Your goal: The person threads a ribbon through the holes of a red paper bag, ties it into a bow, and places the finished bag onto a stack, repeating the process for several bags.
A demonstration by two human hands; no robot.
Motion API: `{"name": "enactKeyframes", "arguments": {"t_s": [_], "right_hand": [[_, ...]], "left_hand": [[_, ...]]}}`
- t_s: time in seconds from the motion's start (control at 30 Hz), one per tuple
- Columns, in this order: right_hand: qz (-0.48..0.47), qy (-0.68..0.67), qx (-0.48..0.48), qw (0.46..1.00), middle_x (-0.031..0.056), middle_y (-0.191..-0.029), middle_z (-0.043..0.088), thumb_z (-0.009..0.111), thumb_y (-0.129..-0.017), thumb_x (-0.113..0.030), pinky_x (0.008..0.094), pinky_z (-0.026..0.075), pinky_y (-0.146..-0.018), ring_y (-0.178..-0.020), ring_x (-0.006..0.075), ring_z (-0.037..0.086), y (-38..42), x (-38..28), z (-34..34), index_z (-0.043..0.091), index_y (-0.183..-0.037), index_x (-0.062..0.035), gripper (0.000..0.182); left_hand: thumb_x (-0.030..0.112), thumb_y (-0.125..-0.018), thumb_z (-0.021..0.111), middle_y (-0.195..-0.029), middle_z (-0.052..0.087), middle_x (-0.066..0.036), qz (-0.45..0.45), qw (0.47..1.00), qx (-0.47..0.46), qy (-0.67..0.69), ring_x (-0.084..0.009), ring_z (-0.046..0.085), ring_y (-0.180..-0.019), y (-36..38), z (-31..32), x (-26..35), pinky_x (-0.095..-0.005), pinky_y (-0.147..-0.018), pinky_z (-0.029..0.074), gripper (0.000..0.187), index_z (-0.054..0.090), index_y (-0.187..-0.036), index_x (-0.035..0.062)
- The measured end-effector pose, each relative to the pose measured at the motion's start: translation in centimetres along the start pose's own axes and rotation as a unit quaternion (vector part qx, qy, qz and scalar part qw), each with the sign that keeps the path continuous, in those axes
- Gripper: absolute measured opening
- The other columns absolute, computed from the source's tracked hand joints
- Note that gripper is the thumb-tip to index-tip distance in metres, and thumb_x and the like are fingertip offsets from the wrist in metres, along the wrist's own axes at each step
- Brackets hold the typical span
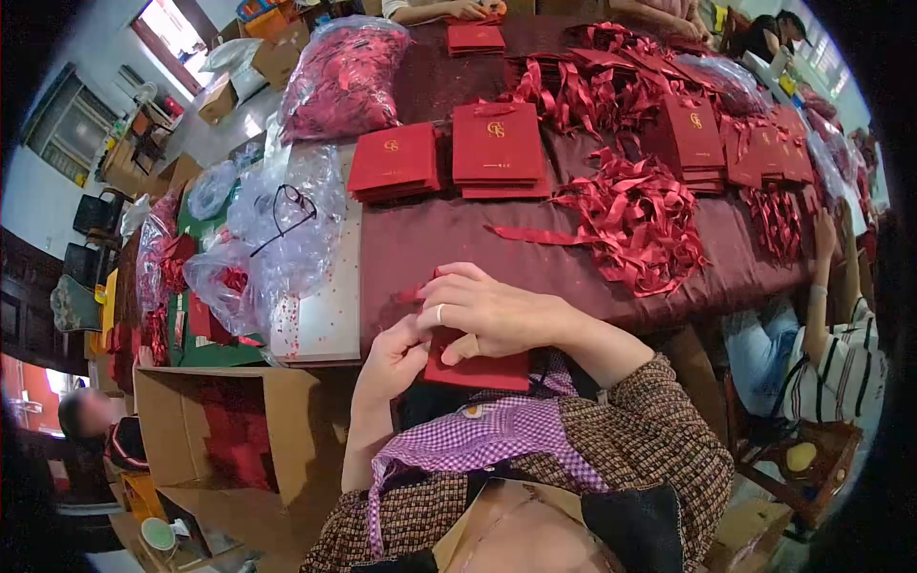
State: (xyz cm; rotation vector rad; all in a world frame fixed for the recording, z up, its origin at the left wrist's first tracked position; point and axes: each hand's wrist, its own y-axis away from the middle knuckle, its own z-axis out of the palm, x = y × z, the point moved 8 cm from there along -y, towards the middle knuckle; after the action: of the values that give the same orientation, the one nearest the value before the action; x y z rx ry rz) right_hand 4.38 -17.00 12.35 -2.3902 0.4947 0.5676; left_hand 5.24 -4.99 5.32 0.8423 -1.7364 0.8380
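Observation:
A small red gift bag lies at my lap against the purple checked apron, partly hidden under my hands. My left hand is closed, its thumb and fingers pinched at the bag's left edge. Over the bag reaches my right hand, which wears a ring; its fingers bend together around a red ribbon that sticks out beside the fingertips. Exactly where the ribbon meets the bag is hidden. Ahead on the table sit two stacks of red bags with gold print, a left stack and a middle stack.
A heap of red ribbons lies right of centre, with more ribboned bags behind. Clear plastic with eyeglasses lies left, below a full bag of red pieces. A cardboard box stands left; other people sit around.

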Motion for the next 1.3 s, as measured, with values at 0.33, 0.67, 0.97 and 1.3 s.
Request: {"name": "enactKeyframes", "arguments": {"t_s": [0.33,0.67,0.97,1.3], "right_hand": [[0.077,-0.156,-0.017,0.985,0.0047,-0.09,0.055,0.074,-0.075,-0.026,0.0489,0.026,-0.107,-0.097,0.028,0.052,0.0,1.0,0.8,0.053,-0.098,-0.0088,0.035],[0.057,-0.106,-0.007,0.993,0.0044,-0.08,0.058,0.063,-0.086,-0.026,0.0434,0.035,-0.096,-0.086,0.0269,0.055,0.6,0.7,0.2,0.058,-0.086,-0.009,0.018],[0.064,-0.04,0.139,0.987,0.0058,-0.073,0.057,0.064,-0.082,-0.017,0.0408,0.036,-0.086,-0.079,0.0254,0.057,1.2,1.8,-2.0,0.056,-0.08,-0.0086,0.012],[0.093,0.132,0.174,0.971,0.0112,-0.107,0.057,0.066,-0.081,-0.033,0.0479,0.033,-0.099,-0.107,0.0305,0.053,0.9,2.8,-2.7,0.055,-0.111,-0.0083,0.04]], "left_hand": [[-0.003,-0.086,0.051,-0.093,0.06,-0.002,-0.056,0.994,-0.06,0.068,-0.0098,0.054,-0.091,0.5,0.6,-1.1,-0.0254,-0.084,0.043,0.014,0.059,-0.097,-0.0051],[0.012,-0.081,0.057,-0.078,0.056,-0.008,-0.146,0.883,0.199,0.398,-0.0184,0.055,-0.072,0.3,-3.8,-4.6,-0.0264,-0.069,0.043,0.011,0.057,-0.079,0.0012],[0.016,-0.096,0.049,-0.093,0.061,-0.006,-0.12,0.92,0.357,0.105,-0.009,0.052,-0.073,1.8,-8.6,-5.0,-0.023,-0.063,0.043,0.024,0.056,-0.112,-0.0013],[0.003,-0.092,0.051,-0.103,0.061,-0.006,-0.163,0.903,0.166,0.36,-0.0136,0.057,-0.091,-0.2,0.1,-5.0,-0.027,-0.081,0.046,0.021,0.058,-0.111,-0.001]]}}
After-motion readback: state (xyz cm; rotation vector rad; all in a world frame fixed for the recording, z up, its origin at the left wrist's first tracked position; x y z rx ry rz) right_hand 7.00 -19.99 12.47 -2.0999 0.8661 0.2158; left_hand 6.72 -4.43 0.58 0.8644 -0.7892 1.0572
